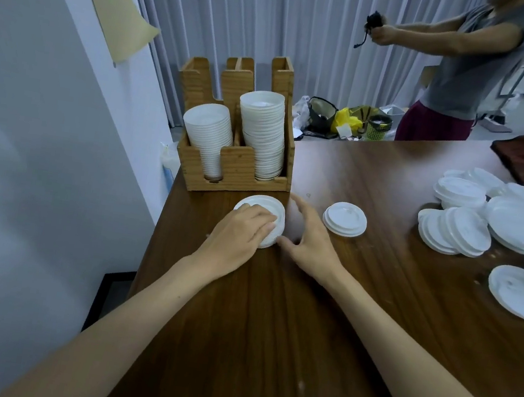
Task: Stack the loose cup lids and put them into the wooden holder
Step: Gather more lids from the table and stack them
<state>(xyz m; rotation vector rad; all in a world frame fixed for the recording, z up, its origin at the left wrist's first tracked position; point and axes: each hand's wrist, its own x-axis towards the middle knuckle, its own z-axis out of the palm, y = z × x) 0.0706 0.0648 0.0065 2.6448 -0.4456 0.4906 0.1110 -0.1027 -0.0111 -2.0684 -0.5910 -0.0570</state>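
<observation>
We count two hands on the dark surface (268,334): our left hand (242,229) lies palm down, relaxed fingers pressing the top of a short stack of lids (267,207), while our right hand (309,238), spread wide and holding nothing, sits just beside that stack. A second short stack (345,219) lies just to the right, and loose lids (501,232), too overlapped to count, sprawl at the far right. Just behind the pressed stack stands one wooden holder (234,167) containing two tall white stacks (263,134); beyond, a person (467,69) stands by the curtain (246,11).
</observation>
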